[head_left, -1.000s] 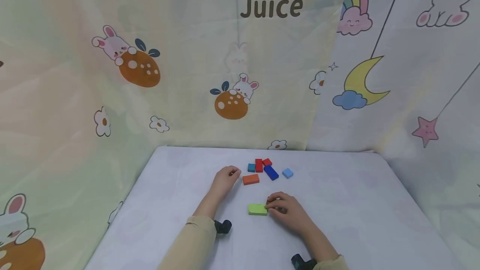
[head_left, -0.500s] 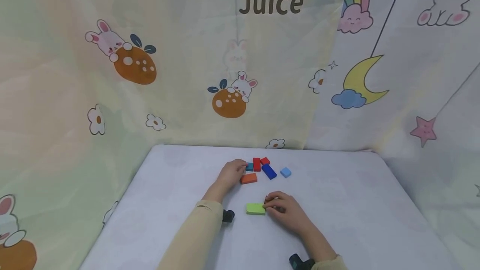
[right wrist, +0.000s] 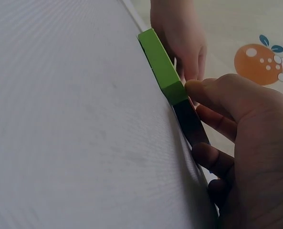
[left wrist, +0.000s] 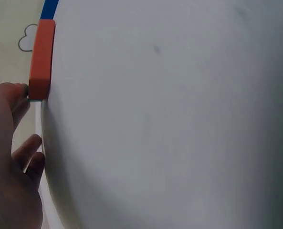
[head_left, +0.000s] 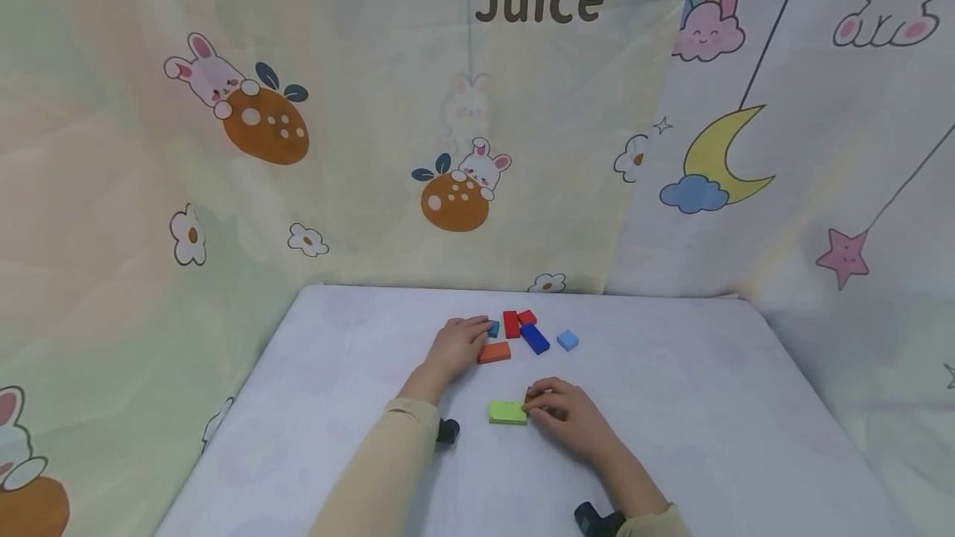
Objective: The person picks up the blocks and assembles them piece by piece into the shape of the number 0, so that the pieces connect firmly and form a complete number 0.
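Note:
In the head view my left hand (head_left: 455,349) pinches a small teal block (head_left: 494,328), partly covered by its fingers. An orange block (head_left: 494,352) lies close to that hand. Nearer me, a lime green block (head_left: 508,413) lies flat, with my right hand (head_left: 570,417) at its right end. The right wrist view shows the thumb at a corner of the green block and a dark block (right wrist: 191,121) adjoining that end, held between thumb and fingers. Its exact colour is lost in shadow, and in the head view the fingers mostly hide it.
Beyond the orange block are a red block (head_left: 511,324), a smaller red block (head_left: 527,317) and a dark blue block (head_left: 535,339). A light blue block (head_left: 568,340) lies apart to their right. A printed cloth (head_left: 373,106) hangs behind the white table (head_left: 686,404).
My left hand has reached forward and right to the teal block, which now sits slightly apart from the red one. My right hand stays by the green block. The view shifts slightly.

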Available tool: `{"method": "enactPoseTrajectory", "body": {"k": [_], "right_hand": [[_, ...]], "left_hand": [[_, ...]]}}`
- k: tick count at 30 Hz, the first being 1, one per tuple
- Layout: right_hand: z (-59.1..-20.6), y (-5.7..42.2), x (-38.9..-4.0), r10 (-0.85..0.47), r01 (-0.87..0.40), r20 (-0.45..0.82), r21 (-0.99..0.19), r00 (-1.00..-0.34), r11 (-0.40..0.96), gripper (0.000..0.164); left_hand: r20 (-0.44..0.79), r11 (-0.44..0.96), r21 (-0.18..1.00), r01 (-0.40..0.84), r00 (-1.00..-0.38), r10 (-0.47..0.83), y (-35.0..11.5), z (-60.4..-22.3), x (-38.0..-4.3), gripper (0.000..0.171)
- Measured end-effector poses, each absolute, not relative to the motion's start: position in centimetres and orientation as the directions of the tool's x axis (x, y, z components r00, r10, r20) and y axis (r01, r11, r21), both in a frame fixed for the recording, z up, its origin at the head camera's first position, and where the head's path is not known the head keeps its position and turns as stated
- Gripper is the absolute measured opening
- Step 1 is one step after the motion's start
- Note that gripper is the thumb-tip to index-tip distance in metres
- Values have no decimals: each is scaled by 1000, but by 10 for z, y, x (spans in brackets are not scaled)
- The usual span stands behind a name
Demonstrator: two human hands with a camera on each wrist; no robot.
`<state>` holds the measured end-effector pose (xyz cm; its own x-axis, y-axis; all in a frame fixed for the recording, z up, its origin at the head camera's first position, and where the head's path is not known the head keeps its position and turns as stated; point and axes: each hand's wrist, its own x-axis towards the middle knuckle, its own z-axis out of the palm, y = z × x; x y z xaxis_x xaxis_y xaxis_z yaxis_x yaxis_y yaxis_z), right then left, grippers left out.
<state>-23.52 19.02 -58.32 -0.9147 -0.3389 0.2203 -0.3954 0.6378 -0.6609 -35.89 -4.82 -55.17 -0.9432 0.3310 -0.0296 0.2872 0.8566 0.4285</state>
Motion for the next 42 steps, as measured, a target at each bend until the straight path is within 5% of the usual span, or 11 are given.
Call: {"method": "enactPoseTrajectory", "body": {"k": [12,23,42], "right_hand": [[-580,190,-234,-324,-362,190,-686,-927,632,15],[-578,190,-234,-329,-355,179,-702,-927,617,13],[-579,189,-235,-321,-345,170,-691,-932,636,15]], "left_hand": [[74,841,432,327,-942,328,-83,-557,-344,36],[170,777,550,307,-952,256,-94,-565,-320,22],[139,728,623,287,-956,258,-88,-577,-269,34]]}}
